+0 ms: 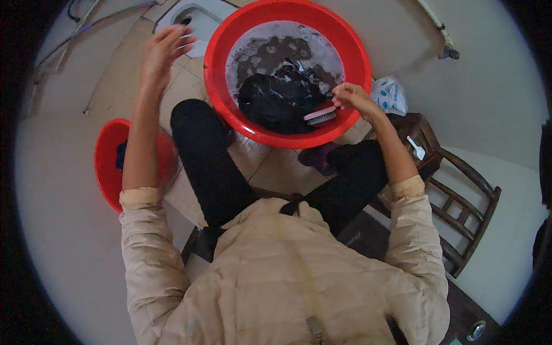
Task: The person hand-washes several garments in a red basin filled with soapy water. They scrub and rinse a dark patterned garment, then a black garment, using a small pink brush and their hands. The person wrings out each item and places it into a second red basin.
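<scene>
A large red plastic basin [288, 139] stands on the floor before my knees, holding cloudy, sudsy water [269, 49]. Wet black cloth [276, 101] lies bunched in its near part. A pink-backed scrubbing brush [320, 115] with pale bristles rests against the cloth, at the basin's near right side. My right hand [355, 98] is over the right rim, fingers curled, its fingertips close to the end of the brush; whether they grip it is unclear. My left hand [168, 49] is raised left of the basin, fingers apart, holding nothing.
A red bucket [108, 168] with dark cloth inside stands at left. Beyond the basin is a squat toilet [202, 26]. At right, a wooden chair [459, 207] bears a white plastic scoop [416, 148], near a plastic bag [389, 95]. A pipe [433, 19] runs along the wall.
</scene>
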Demonstrator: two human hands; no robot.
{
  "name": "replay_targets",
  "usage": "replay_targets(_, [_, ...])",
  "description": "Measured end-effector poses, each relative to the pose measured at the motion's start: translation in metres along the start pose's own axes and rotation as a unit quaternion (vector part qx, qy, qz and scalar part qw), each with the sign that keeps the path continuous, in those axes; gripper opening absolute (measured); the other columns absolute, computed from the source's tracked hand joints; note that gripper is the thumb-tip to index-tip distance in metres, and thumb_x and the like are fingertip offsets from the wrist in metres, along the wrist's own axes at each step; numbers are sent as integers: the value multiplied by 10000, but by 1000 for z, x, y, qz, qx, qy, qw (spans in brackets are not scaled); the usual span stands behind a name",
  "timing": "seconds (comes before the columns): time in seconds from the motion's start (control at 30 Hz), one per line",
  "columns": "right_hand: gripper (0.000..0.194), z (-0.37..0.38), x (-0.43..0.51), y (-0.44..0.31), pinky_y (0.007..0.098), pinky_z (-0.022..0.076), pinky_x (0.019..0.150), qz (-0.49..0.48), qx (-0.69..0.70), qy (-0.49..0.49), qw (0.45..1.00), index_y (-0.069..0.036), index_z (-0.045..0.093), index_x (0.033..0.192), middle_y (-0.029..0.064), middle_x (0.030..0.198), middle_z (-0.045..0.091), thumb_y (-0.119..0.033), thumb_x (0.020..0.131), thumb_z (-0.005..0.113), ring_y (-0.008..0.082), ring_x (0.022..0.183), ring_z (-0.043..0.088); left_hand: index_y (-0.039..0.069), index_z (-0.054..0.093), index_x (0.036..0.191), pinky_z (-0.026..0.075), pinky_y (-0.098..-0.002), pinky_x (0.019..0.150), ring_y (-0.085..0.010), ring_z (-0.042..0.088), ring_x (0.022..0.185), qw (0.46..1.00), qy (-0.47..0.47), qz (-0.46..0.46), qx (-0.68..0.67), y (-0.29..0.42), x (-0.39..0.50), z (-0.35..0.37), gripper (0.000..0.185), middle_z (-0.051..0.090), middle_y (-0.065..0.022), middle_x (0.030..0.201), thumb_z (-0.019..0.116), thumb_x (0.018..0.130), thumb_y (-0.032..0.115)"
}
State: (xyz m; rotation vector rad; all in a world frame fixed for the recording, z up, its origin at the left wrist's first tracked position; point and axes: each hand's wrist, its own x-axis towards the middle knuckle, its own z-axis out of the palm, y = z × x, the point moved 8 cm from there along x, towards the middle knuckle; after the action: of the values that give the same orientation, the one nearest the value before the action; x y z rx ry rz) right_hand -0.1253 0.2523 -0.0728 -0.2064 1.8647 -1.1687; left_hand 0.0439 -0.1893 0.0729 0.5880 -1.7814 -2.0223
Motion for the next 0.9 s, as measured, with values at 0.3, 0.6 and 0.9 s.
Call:
replay_targets(0.3, [100, 41, 118, 93, 295, 506, 593, 8, -85, -84, 993, -45, 622, 878, 82, 739, 646, -133, 838, 599, 147, 652, 616, 23, 604, 1031, 518, -300, 783, -194, 649, 885, 981, -135, -142, -10, -66, 30, 167, 201, 649, -114, 1055, 599, 912, 185])
replay_targets(0.6, [191, -4, 254, 157, 449, 500, 717, -55, -358, 127, 923, -43, 638, 934, 132, 828, 665, -170, 824, 547, 328, 788, 634, -1, 594, 1011, 542, -290, 747, -192, 661, 846, 960, -64, -219, -161, -86, 31, 140, 221, 658, -131, 1002, 599, 909, 195])
replay_targets(0.9, [449, 29, 274, 160, 475, 465, 883, 38, -439, 178, 880, -48, 626, 1074, 186, 1087, 625, -429, 837, 611, 358, 1064, 585, 3, 593, 1006, 536, -299, 752, -195, 651, 848, 939, -77, -270, -201, -92, 28, 143, 209, 648, -132, 1007, 594, 908, 187])
